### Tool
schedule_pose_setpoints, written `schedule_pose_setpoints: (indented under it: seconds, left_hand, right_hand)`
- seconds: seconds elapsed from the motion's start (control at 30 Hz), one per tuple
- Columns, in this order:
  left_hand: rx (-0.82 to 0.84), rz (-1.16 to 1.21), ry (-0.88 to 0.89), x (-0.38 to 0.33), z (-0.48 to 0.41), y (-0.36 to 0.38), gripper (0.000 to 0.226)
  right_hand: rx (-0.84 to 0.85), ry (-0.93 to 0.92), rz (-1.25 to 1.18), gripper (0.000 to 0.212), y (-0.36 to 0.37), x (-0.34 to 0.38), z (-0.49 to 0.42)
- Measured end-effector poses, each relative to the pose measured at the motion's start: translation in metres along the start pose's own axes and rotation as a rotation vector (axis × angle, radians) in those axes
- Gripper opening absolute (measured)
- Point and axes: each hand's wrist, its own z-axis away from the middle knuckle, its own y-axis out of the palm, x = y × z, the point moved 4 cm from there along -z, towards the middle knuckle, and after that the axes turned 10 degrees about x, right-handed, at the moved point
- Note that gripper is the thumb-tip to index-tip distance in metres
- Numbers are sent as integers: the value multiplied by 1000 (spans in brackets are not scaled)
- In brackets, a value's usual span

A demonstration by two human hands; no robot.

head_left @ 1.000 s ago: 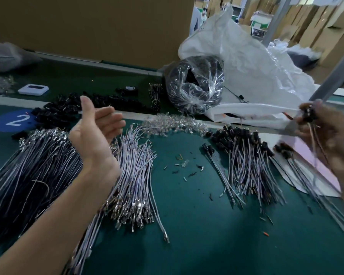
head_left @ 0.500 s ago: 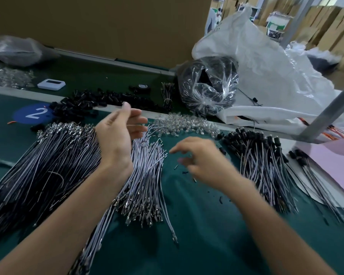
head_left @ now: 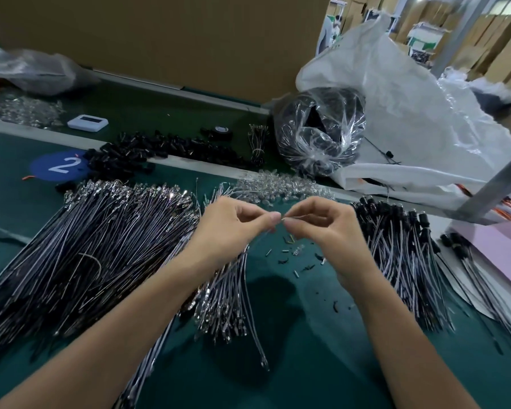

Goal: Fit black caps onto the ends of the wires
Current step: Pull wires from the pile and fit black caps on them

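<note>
grip: left hand (head_left: 233, 228) and right hand (head_left: 322, 228) meet fingertip to fingertip above the green mat (head_left: 307, 364), each pinching one end of a thin wire (head_left: 292, 217); whether a cap is on it, too small to tell
left hand: thumb and forefinger pinched closed on the wire, other fingers curled in
right hand: same pinch on the wire, knuckles up
loose wires: small bunch (head_left: 227, 296) right under the left hand, metal ends toward near edge; big fan of uncapped wires (head_left: 86, 255) further left
capped wires: pile (head_left: 396, 249) just right of the right hand, black caps at far end; a few more (head_left: 466, 261) at far right on pink sheet (head_left: 508, 246)
black caps: loose heap (head_left: 148, 152) far left, beside blue "2" sticker (head_left: 60, 166)
clear parts: small pile (head_left: 278, 187) just beyond the hands
debris: bits (head_left: 295, 255) on mat below the hands
far right: clear bag of black stuff (head_left: 319, 131) against white sack (head_left: 425, 119)
</note>
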Motion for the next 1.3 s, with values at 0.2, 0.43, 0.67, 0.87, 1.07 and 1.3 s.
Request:
schedule_pose_setpoints:
  seconds: [0.2, 0.43, 0.67, 0.87, 1.07, 1.3]
  left_hand:
    - [311, 223, 63, -5, 2, 5, 15]
    - [490, 259, 43, -2, 4, 12, 17]
    - [456, 51, 20, -17, 7, 2, 19]
    - [-29, -867, -227, -31, 20, -91, 9]
    - [30, -1164, -509, 1, 29, -84, 16]
    - [22, -1032, -492, 5, 30, -91, 21]
  right_hand:
    - [-125, 52, -533, 12, -12, -2, 6]
    - [-123, 2, -848, 12, -9, -1, 11]
    - [-67, -73, -860, 13, -11, 2, 12]
    - [-209, -19, -870, 11, -25, -5, 17]
    - [-159, -11, -787, 15, -18, -6, 15]
    - [-166, 13, -799, 13, -18, -9, 16]
